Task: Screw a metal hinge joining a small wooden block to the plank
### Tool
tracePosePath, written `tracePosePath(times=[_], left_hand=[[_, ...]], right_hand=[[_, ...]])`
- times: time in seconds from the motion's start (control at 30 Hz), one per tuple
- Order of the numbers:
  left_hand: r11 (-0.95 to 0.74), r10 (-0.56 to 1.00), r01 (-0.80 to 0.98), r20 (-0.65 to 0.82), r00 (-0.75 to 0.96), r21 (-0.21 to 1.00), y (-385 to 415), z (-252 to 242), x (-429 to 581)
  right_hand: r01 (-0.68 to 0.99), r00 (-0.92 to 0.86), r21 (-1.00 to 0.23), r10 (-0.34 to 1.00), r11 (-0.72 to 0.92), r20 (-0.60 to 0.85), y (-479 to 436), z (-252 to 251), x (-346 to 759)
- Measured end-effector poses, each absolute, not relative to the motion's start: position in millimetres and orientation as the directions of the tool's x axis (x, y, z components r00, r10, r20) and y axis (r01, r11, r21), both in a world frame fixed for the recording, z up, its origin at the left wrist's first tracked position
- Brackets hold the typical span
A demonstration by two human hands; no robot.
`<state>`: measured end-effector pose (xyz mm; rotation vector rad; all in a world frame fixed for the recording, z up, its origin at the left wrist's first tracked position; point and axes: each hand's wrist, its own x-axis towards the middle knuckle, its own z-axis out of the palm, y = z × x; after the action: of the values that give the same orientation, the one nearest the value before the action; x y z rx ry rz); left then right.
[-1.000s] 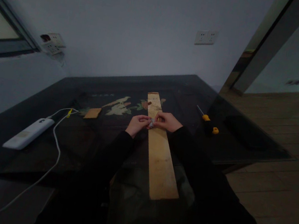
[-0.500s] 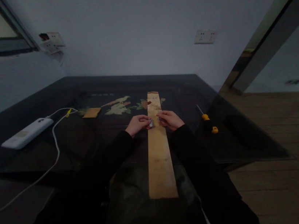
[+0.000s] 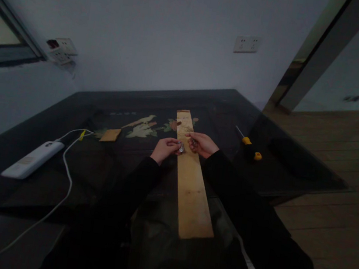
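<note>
A long pale wooden plank [image 3: 192, 189] lies lengthwise on the dark table [image 3: 102, 168], its near end over the table's edge above my lap. My left hand [image 3: 164, 149] pinches a small shiny metal piece [image 3: 181, 148] at the plank's left edge. My right hand [image 3: 202, 143] rests on the plank just right of it, fingers curled in a pinch; what they hold is too small to name. Both sleeves are black.
A yellow-and-black screwdriver [image 3: 249, 147] lies to the right of my hands. A small wooden block [image 3: 110, 135] and a white power strip [image 3: 32, 159] with its white cable [image 3: 68, 168] lie at the left. The table's right edge drops to a wooden floor [image 3: 336, 173].
My hands have drawn slightly apart: the right hand moved away from the metal piece and a little farther up the plank. The left hand keeps its pinch.
</note>
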<state>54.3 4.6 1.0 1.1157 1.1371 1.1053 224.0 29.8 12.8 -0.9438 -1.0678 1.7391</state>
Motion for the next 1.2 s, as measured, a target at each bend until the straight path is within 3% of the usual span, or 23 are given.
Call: tracePosePath(times=[0.1,0.2,0.3,0.83,1.2], left_hand=[[0.105,0.991,-0.082,-0.098,0.091,0.991,5.2,0.2,54.3],[0.105,0.992,-0.077,-0.099,0.078,0.992,6.0,-0.5,54.0],[0.110,0.992,-0.060,-0.106,0.071,0.992,6.7,-0.4,53.3],[0.061,0.994,-0.100,-0.051,0.096,0.993,6.8,-0.9,51.4],[0.108,0.991,-0.125,-0.096,0.097,0.986,7.6,-1.7,52.6]], right_hand=[[-0.110,-0.351,-0.988,0.934,-0.109,-0.064,31.3,12.4,225.1],[0.093,-0.423,-0.985,0.901,0.147,0.095,30.9,13.0,223.8],[0.124,-0.528,-0.950,0.830,0.288,0.183,27.9,12.6,220.9],[0.369,-0.454,-0.782,0.832,0.502,0.320,23.8,10.8,217.7],[0.323,-0.529,-0.775,0.783,0.543,0.328,25.2,7.5,218.7]])
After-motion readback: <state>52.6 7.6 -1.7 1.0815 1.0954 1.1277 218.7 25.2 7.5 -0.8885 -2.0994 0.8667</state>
